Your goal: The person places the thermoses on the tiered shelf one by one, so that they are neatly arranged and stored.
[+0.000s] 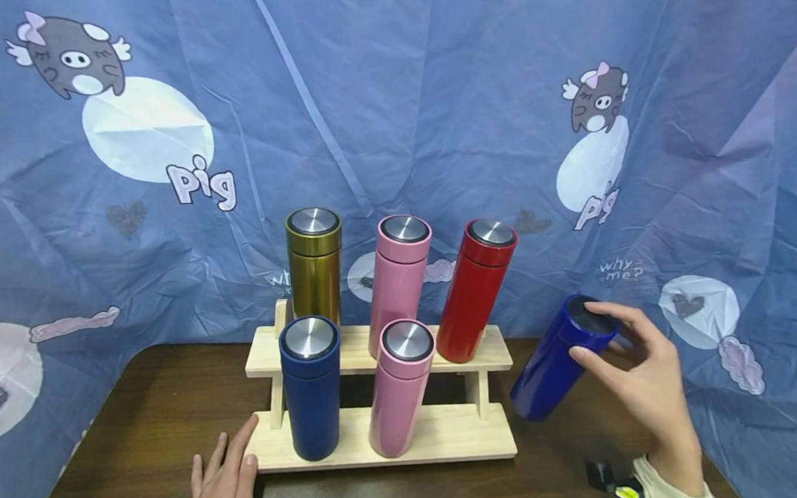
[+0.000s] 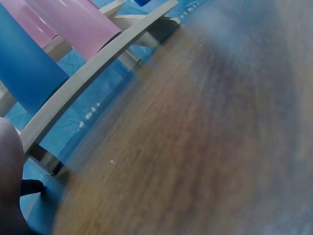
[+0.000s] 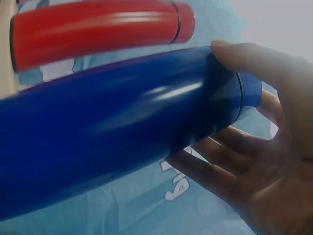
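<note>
My right hand (image 1: 654, 385) grips a glossy blue thermos bottle (image 1: 548, 366) near its lid, to the right of the wooden rack (image 1: 460, 434). Its thumb lies on the near side and the fingers reach round the far side and lid. Whether the bottle's base touches the table cannot be told. In the right wrist view the blue bottle (image 3: 112, 117) lies across the picture, with a red bottle (image 3: 98, 32) beyond. My left hand (image 1: 224, 489) rests on the table with fingers extended, fingertips against the left end of the rack's lower shelf.
On the upper shelf stand a gold bottle (image 1: 316, 278), a pink bottle (image 1: 400, 287) and a red bottle (image 1: 474, 298). Below are a dark blue bottle (image 1: 314, 401) and another pink bottle (image 1: 398, 403). A blue printed curtain (image 1: 387, 88) hangs behind the brown table (image 1: 154, 420).
</note>
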